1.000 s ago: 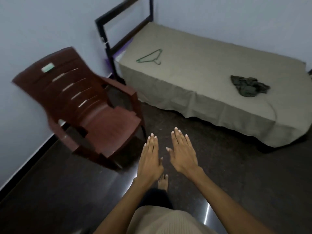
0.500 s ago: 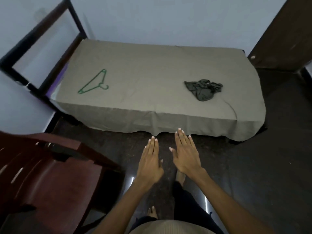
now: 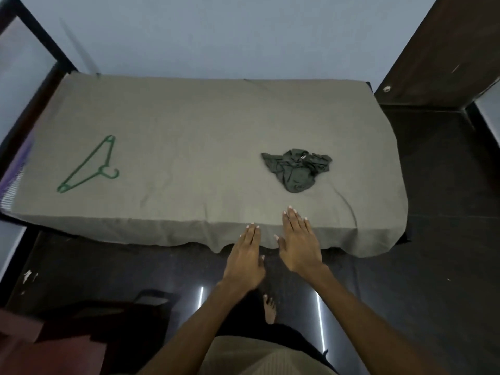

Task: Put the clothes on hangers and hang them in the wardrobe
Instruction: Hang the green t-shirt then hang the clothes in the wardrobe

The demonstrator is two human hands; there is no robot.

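Observation:
A crumpled dark green garment (image 3: 297, 169) lies on the right part of the bed (image 3: 189, 136), which is covered by a grey-green sheet. A green wire hanger (image 3: 89, 166) lies flat on the bed's left part, far from the garment. My left hand (image 3: 247, 259) and my right hand (image 3: 299, 243) are held out side by side over the bed's near edge, palms down, fingers straight, holding nothing. My right hand's fingertips are a short way in front of the garment and do not touch it.
A dark red plastic chair (image 3: 48, 339) is at the lower left. A black metal bed frame (image 3: 29, 85) rises at the left end. A dark brown door (image 3: 443, 50) stands at the upper right. The floor (image 3: 433, 266) is dark and glossy; my bare foot (image 3: 269, 309) is on it.
The view has swung right and moved closer to the bed. The chair has slid to the lower left corner. Both hands stay flat and now reach over the bed's near edge.

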